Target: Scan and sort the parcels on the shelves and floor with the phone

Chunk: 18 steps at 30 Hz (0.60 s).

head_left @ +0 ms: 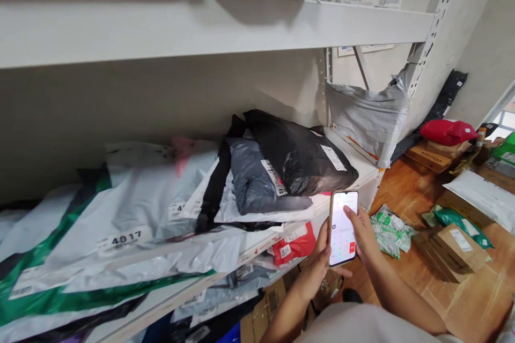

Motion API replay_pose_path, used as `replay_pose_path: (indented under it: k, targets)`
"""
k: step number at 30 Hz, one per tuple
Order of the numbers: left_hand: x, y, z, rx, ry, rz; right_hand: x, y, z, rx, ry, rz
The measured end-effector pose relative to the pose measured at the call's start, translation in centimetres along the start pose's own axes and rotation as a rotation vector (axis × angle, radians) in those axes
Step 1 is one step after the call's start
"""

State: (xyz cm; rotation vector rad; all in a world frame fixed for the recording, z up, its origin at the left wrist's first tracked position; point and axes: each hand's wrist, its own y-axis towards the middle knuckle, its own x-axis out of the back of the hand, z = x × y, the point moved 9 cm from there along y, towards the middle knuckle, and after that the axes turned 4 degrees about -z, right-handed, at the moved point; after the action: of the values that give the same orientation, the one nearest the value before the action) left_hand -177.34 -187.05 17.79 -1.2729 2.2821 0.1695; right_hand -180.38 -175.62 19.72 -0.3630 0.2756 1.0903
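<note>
A lit smartphone [340,238] with a light-coloured case rim is held upright before me, showing a keypad with a red key. My left hand [317,268] grips its left side and lower edge. At the right edge is my right hand [365,233], its thumb over the screen and its other fingers mostly hidden behind the phone. Just beyond the phone, a black parcel bag [300,158] with a white label lies on a grey parcel bag [255,182] on the shelf. Below and left of the phone, a red parcel [295,244] rests on a lower level.
White shelving [201,27] runs across the view, loaded with white and grey mailer bags [137,209]. On the wooden floor [386,193] at right lie cardboard boxes [453,249], a green-printed bag [390,230] and a red bag [448,131]. Grey plastic [366,112] wraps the shelf end.
</note>
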Motion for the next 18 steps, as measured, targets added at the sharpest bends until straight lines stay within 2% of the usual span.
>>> replay_pose_path:
  k: [3, 7, 14, 18]
  targets:
    - [-0.1, 0.0, -0.3, -0.013, 0.027, -0.022, -0.3, -0.1, -0.1, 0.008, 0.052, 0.046]
    - [0.1, 0.2, -0.4, -0.026, -0.052, -0.064, -0.8, -0.3, -0.5, 0.026, 0.095, 0.176]
    - [0.9, 0.2, -0.4, -0.005, -0.165, -0.102, -0.9, -1.7, -1.1, 0.042, -0.063, 0.475]
    - [0.7, 0.0, -1.1, -0.027, -0.151, -0.094, -0.7, -2.1, -1.2, 0.051, -0.132, 0.526]
